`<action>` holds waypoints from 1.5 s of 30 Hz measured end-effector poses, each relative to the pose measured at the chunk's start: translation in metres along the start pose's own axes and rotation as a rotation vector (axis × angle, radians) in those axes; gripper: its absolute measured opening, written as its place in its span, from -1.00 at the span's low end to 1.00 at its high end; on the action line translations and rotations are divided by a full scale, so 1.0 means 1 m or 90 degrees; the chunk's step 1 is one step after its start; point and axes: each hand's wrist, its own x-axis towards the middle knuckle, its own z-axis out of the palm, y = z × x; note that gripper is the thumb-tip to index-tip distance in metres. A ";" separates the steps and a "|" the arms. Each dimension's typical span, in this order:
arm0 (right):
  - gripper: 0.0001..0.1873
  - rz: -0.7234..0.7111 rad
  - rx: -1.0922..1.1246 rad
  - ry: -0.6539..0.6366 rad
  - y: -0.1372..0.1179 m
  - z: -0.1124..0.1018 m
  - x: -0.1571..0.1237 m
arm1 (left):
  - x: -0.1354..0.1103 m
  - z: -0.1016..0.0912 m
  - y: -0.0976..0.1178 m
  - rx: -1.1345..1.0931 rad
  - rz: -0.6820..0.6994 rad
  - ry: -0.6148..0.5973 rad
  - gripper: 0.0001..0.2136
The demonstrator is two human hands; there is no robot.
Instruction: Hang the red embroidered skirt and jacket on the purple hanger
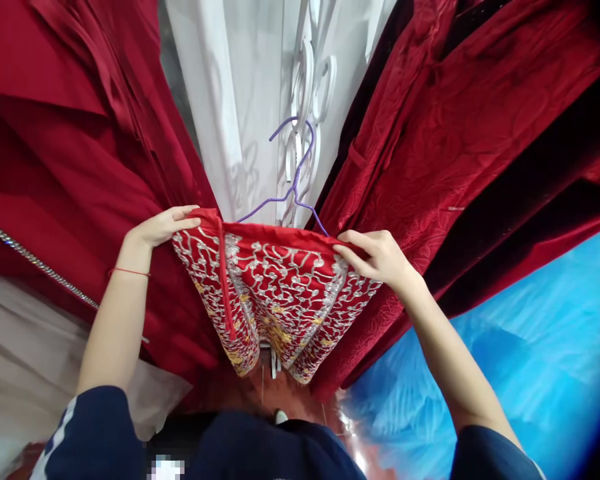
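Observation:
A red skirt (290, 287) with silver and gold embroidery hangs in front of me, its plain red waistband along the top. My left hand (167, 225) grips the waistband at its left end, and my right hand (375, 253) pinches it at the right end. Behind the waistband, a purple wire hanger (294, 190) shows its hook and shoulders; its lower part is hidden by the fabric. The hook lies against a white ring-shaped chain (304, 87). A thin red tie (225, 280) dangles down the skirt's left side.
Dark red garments (80, 133) hang close on the left, with patterned red ones (460, 133) on the right. Light blue fabric (505, 360) spreads at the lower right, pale cloth (25, 340) at the lower left. Reddish floor tiles (240, 390) show below the skirt.

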 end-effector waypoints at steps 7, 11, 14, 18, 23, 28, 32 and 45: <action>-0.63 0.107 0.276 0.056 0.037 -0.012 -0.021 | 0.005 0.007 -0.018 -0.031 0.094 0.033 -0.61; -0.74 0.142 0.175 0.184 0.033 -0.011 -0.026 | 0.004 0.017 -0.006 -0.042 0.091 0.007 -0.67; -0.77 0.114 0.013 0.274 0.030 -0.011 -0.022 | 0.003 0.026 -0.003 -0.101 0.108 0.058 -0.62; -0.84 0.111 -0.227 0.225 0.022 -0.006 -0.017 | -0.002 0.034 -0.008 -0.110 0.119 0.061 -0.65; -0.90 0.154 -0.273 0.430 -0.034 0.052 -0.034 | -0.032 0.063 -0.016 0.134 0.214 0.118 -0.73; -0.91 0.220 0.160 0.288 -0.099 0.150 -0.007 | -0.062 0.140 -0.028 0.340 0.319 0.573 -0.91; -0.82 0.327 0.208 0.254 -0.113 0.194 0.043 | -0.064 0.174 -0.031 0.237 0.230 0.441 -0.82; -0.88 0.231 0.418 0.248 -0.133 0.196 0.000 | -0.063 0.185 -0.031 -0.141 0.100 0.279 -0.80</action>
